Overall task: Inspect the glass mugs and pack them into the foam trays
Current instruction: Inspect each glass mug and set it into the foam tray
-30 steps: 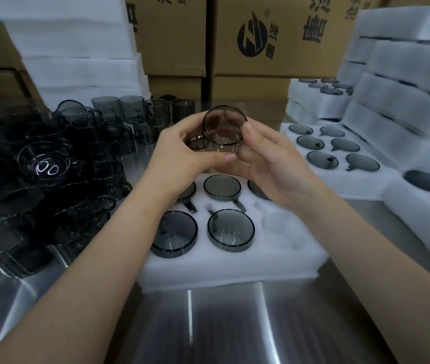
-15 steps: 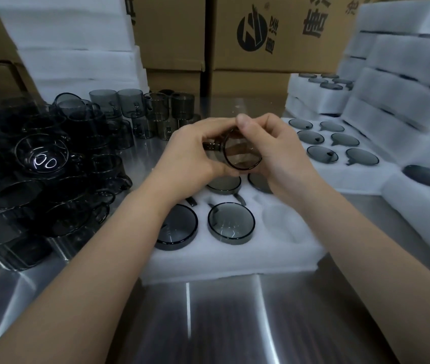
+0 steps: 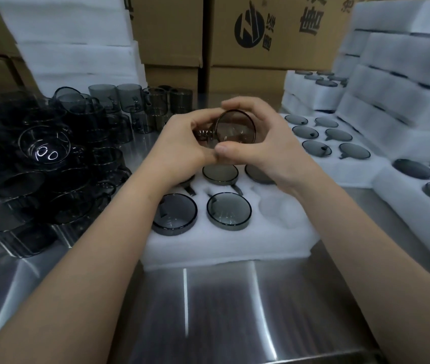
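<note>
Both hands grip one smoked-glass mug [image 3: 235, 127]: left hand [image 3: 182, 145] at its handle side, right hand [image 3: 266, 145] cupping the rim, above a foam tray [image 3: 224, 245].

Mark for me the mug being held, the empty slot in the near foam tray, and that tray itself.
held mug [image 3: 235, 126], head view, on its round smoky face.
empty slot [image 3: 278, 206], head view, on its foam floor.
near foam tray [image 3: 224, 248], head view, on its bare front edge.
</note>
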Demonstrator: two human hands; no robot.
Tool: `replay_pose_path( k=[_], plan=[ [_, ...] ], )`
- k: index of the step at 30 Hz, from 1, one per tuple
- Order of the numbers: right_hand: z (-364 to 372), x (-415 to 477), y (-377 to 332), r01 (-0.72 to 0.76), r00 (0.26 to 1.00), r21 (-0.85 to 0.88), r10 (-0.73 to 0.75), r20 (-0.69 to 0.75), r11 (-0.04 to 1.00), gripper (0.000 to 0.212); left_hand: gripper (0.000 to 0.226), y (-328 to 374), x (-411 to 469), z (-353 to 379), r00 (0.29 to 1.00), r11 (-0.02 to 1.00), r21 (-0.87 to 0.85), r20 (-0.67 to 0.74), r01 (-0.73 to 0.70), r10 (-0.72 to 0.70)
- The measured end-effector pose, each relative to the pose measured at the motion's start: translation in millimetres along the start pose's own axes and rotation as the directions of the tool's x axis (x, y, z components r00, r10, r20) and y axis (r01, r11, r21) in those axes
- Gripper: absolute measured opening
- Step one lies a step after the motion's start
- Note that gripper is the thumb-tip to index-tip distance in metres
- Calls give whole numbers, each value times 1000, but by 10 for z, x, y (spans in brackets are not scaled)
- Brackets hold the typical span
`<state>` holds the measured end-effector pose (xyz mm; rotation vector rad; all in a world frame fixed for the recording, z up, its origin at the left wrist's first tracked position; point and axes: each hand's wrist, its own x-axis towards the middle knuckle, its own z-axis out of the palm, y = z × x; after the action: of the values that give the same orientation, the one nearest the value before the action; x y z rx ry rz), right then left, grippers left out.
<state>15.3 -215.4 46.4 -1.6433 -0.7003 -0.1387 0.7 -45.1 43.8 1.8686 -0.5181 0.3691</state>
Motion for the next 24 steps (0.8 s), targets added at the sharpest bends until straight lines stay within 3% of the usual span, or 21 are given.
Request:
replay_pose_path(
  k=[8, 14, 20, 24],
  plan=[
    [-106, -2, -69, -161, 978, 261, 119, 172, 952, 59, 57, 44, -86, -138, 996, 993, -81, 18, 84, -83],
    [-167, -43, 16, -234, 954, 360, 143, 263, 903, 46, 63, -2, -192, -151, 998, 980, -192, 53, 50, -41],
    [-140, -32, 58, -247, 969, 465, 206, 138, 850, 29, 66, -32, -196, -87, 1000, 981, -194, -5, 28, -30],
    [-122, -29, 48, -199, 976, 551, 213, 40, 810, 15, 66, -22, -187, -70, 982, 999, -49, -186, 9, -18]
  ],
)
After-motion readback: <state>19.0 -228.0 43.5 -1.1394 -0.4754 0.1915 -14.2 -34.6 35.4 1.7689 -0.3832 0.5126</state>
